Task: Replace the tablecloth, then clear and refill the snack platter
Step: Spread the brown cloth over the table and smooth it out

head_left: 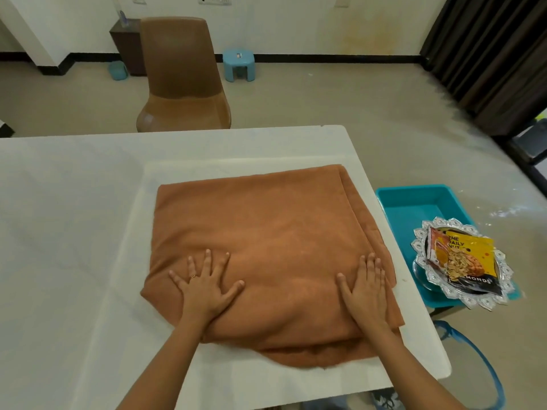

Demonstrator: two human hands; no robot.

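A folded orange-brown tablecloth lies on the white table, near its right end, on top of a white folded sheet. My left hand presses flat on the cloth's near left part, fingers spread. Flat on its near right part rests my right hand, fingers straight and together. To the right of the table, a silver snack platter with a scalloped rim sits on the edge of a teal tub. On the platter lies a yellow packet of almonds.
A brown chair stands behind the table's far edge. A small blue stool and a dark cabinet stand by the back wall. Dark curtains hang at the right. A blue strap hangs below the table's right corner.
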